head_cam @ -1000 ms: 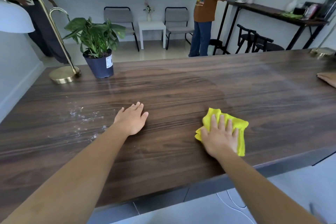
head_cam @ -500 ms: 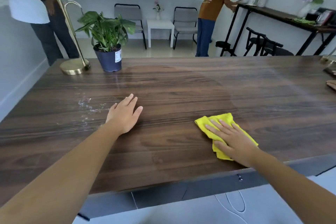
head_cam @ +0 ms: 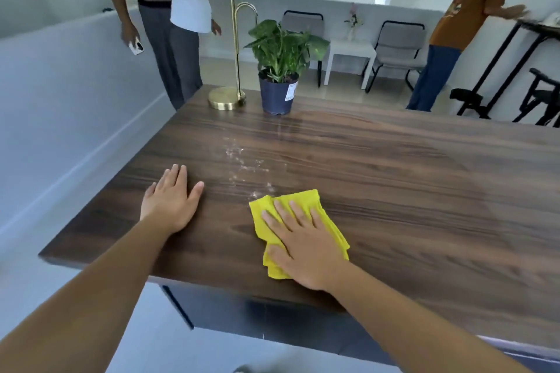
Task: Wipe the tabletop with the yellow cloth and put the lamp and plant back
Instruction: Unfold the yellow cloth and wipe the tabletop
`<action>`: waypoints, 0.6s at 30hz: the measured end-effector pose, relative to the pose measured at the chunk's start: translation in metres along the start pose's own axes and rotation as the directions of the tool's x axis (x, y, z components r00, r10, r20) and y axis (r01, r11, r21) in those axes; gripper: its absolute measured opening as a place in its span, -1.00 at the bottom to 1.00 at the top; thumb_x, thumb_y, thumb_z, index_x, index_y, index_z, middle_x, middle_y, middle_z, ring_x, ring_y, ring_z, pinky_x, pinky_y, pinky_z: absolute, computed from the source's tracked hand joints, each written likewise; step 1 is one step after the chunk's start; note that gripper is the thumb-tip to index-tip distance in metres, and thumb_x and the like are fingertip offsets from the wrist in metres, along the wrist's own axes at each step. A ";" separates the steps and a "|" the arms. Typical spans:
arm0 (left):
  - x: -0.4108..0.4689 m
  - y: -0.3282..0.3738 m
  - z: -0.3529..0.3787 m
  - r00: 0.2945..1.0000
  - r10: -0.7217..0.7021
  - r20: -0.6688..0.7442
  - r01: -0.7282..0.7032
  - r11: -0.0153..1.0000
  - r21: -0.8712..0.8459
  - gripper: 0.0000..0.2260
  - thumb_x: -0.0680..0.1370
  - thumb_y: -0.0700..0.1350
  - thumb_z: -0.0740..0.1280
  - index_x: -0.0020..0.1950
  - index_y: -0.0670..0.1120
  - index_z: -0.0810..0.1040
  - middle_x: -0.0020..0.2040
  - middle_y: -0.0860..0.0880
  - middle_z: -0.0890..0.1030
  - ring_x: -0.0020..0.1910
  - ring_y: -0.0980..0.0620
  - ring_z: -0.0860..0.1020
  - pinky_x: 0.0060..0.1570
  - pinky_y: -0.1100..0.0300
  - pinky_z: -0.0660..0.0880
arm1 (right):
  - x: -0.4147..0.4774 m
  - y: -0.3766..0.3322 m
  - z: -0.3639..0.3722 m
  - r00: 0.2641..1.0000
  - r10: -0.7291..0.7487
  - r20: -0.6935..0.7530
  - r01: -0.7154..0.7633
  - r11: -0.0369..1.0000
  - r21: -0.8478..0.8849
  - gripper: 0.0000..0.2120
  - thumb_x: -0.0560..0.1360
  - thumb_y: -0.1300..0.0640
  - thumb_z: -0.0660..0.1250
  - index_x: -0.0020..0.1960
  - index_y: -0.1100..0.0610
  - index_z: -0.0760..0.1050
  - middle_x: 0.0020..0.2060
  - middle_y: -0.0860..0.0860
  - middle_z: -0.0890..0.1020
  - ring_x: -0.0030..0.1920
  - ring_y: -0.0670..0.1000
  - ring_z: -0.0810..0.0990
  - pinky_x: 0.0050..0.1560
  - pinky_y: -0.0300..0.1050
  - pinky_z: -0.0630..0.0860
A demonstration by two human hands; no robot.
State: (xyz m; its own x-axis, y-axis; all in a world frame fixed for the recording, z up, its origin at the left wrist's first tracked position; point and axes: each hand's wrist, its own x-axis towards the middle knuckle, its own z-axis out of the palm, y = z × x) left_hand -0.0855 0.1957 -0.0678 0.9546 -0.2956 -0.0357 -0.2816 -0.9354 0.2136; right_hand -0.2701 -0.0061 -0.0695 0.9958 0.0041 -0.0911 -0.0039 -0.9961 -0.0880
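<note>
Yellow cloth (head_cam: 306, 222), folded and rumpled, flat on the dark wood tabletop (head_cam: 394, 191) at lower centre of frame, close to the near edge. Pressed down by the right hand (head_cam: 298, 244), palm flat and fingers spread on top, not clenched around it. Left hand (head_cam: 171, 201) at centre left, open and empty, palm down on bare wood, well apart from the cloth. White crumbs or powder (head_cam: 242, 160) scattered just beyond the cloth. Brass lamp (head_cam: 225, 39) with white shade and potted plant (head_cam: 280, 70) in a dark blue pot side by side at upper centre, upright at the table's far edge.
</note>
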 end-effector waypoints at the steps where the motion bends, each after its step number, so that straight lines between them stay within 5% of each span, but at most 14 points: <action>1: 0.002 0.000 0.001 1.000 0.006 0.001 -0.006 1.000 0.007 -0.39 0.60 0.20 -0.08 0.57 -0.09 -0.02 0.59 -0.02 -0.04 0.56 0.04 -0.05 0.52 0.03 -0.03 | -0.006 0.008 -0.001 0.992 -0.126 0.011 0.126 0.992 0.001 -0.34 0.42 -0.23 -0.28 0.52 -0.18 -0.15 0.55 -0.13 -0.11 0.54 -0.01 -0.20 0.48 0.07 -0.28; 3: 0.007 0.001 0.000 1.000 0.012 0.009 -0.012 1.000 0.019 -0.38 0.60 0.22 -0.10 0.57 -0.10 -0.04 0.59 -0.01 -0.04 0.56 0.06 -0.07 0.52 0.04 -0.05 | -0.014 0.037 -0.008 0.952 -0.299 0.060 0.296 0.954 0.056 -0.44 0.48 -0.17 -0.19 0.49 -0.26 -0.11 0.53 -0.22 -0.09 0.51 -0.14 -0.23 0.48 -0.07 -0.32; 5: 0.011 0.001 0.000 1.000 0.016 0.011 -0.017 0.999 0.030 -0.37 0.60 0.23 -0.11 0.57 -0.11 -0.04 0.59 -0.01 -0.05 0.56 0.06 -0.09 0.52 0.04 -0.06 | -0.008 0.072 -0.014 0.962 -0.262 0.078 0.256 0.963 0.081 -0.47 0.48 -0.17 -0.17 0.45 -0.32 -0.12 0.50 -0.29 -0.09 0.50 -0.20 -0.22 0.48 -0.12 -0.30; 8: 0.013 0.000 0.002 1.000 0.026 0.016 -0.027 0.999 0.042 -0.35 0.58 0.25 -0.12 0.57 -0.11 -0.06 0.59 -0.01 -0.07 0.56 0.06 -0.11 0.52 0.03 -0.08 | 0.026 0.108 -0.015 0.996 0.090 0.019 -0.091 0.995 0.033 -0.48 0.49 -0.20 -0.19 0.45 -0.30 -0.16 0.51 -0.23 -0.10 0.54 -0.08 -0.15 0.50 -0.02 -0.18; 12: 0.019 -0.003 0.004 0.999 0.035 0.021 -0.036 0.998 0.053 -0.34 0.58 0.25 -0.13 0.57 -0.11 -0.08 0.59 -0.01 -0.08 0.56 0.06 -0.12 0.53 0.04 -0.09 | 0.096 0.071 -0.017 0.810 0.586 0.028 -0.585 0.803 0.113 -0.42 0.60 -0.14 -0.11 0.55 -0.01 -0.17 0.56 0.01 -0.13 0.55 0.12 -0.17 0.50 0.19 -0.16; 14: 0.025 -0.004 0.003 0.999 0.039 0.025 -0.040 0.998 0.044 -0.35 0.59 0.24 -0.14 0.57 -0.11 -0.08 0.59 -0.01 -0.08 0.56 0.07 -0.12 0.53 0.04 -0.10 | 0.115 0.032 -0.015 0.868 0.496 0.022 -0.495 0.861 0.113 -0.41 0.59 -0.14 -0.10 0.55 0.01 -0.15 0.56 0.05 -0.12 0.55 0.16 -0.16 0.49 0.21 -0.15; 16: 0.031 -0.004 0.002 0.999 0.044 0.031 -0.045 0.998 0.037 -0.36 0.59 0.23 -0.14 0.56 -0.11 -0.09 0.59 0.00 -0.09 0.56 0.08 -0.12 0.52 0.05 -0.11 | 0.109 0.000 -0.009 0.982 0.186 -0.009 -0.186 0.982 0.035 -0.40 0.53 -0.17 -0.15 0.54 -0.06 -0.11 0.56 0.00 -0.08 0.55 0.11 -0.12 0.49 0.17 -0.13; 18: 0.039 -0.006 0.002 0.998 0.053 0.035 -0.054 0.998 0.040 -0.37 0.60 0.22 -0.14 0.56 -0.11 -0.09 0.59 0.00 -0.09 0.56 0.09 -0.13 0.52 0.06 -0.11 | 0.087 -0.003 -0.008 0.987 -0.161 0.000 0.161 0.986 0.050 -0.39 0.46 -0.16 -0.19 0.52 -0.16 -0.06 0.55 -0.13 -0.04 0.54 -0.04 -0.13 0.49 0.03 -0.19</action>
State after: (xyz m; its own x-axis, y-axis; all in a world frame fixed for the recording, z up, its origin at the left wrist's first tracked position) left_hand -0.0471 0.1897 -0.0721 0.9345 -0.3511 -0.0588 -0.3365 -0.9251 0.1758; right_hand -0.1829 -0.0033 -0.0693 0.9834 0.1647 -0.0757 0.1520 -0.9768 -0.1509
